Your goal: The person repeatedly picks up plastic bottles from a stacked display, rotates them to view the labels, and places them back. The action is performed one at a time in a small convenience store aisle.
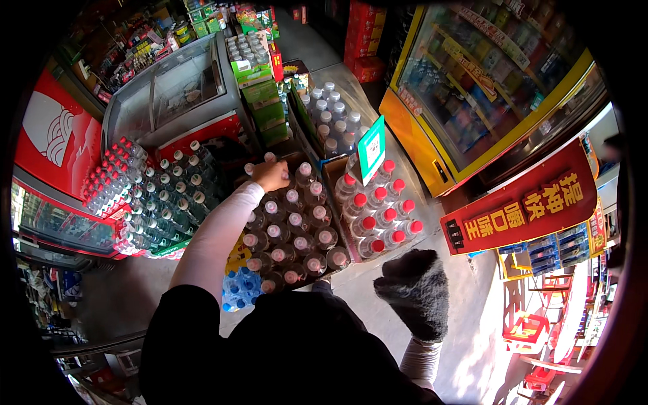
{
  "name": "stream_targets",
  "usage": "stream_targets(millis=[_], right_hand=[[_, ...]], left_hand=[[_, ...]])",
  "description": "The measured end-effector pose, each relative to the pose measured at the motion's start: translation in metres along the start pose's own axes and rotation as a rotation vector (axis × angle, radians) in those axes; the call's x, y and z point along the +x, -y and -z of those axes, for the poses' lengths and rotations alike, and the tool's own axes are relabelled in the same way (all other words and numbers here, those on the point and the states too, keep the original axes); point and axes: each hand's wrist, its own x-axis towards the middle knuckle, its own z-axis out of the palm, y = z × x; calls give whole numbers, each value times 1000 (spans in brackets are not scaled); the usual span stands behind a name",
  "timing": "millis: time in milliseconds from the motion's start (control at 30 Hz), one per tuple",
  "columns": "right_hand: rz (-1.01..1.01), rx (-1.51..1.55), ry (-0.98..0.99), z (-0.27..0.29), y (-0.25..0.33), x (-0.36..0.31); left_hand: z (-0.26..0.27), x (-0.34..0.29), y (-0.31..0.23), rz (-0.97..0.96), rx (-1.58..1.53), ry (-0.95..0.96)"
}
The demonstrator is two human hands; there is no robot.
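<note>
My left hand (271, 175) reaches into the far left part of a cardboard box (341, 265) packed with clear bottles (295, 220) with pale pinkish caps. Its fingers are curled around the top of one bottle, which the hand mostly hides. A fuzzy dark grey mitt-like cloth (415, 293) covers my right hand, held low on the right above the floor. The fingers inside it are hidden. To the right of the box, between my hands, stand several clear bottles with red caps (380, 209). A green-framed code card (371, 150) sticks up among them.
At left are dark bottles (179, 182) with pale caps and red-capped bottles (118, 169), in front of a chest freezer (169, 91). Blue-wrapped bottles (239, 287) lie near my body. A yellow-framed glass-door cooler (412, 128) and a red banner (520, 202) stand right.
</note>
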Motion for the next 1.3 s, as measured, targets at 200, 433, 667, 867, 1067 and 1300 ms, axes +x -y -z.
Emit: stream_targets(millis=[200, 433, 667, 867, 1067, 1300], right_hand=[[293, 16, 103, 2, 49, 37], [482, 292, 20, -67, 108, 91], [512, 106, -142, -145, 134, 125], [358, 335, 19, -140, 120, 96], [528, -73, 233, -137, 73, 79], [395, 133, -124, -105, 98, 85]], left_hand=[[61, -18, -13, -25, -257, -188], [196, -83, -67, -80, -469, -368], [244, -166, -99, -323, -724, -420], [257, -190, -83, -223, -1017, -382], [244, -182, -81, -378, -800, -546], [209, -183, -107, -543, -357, -476]])
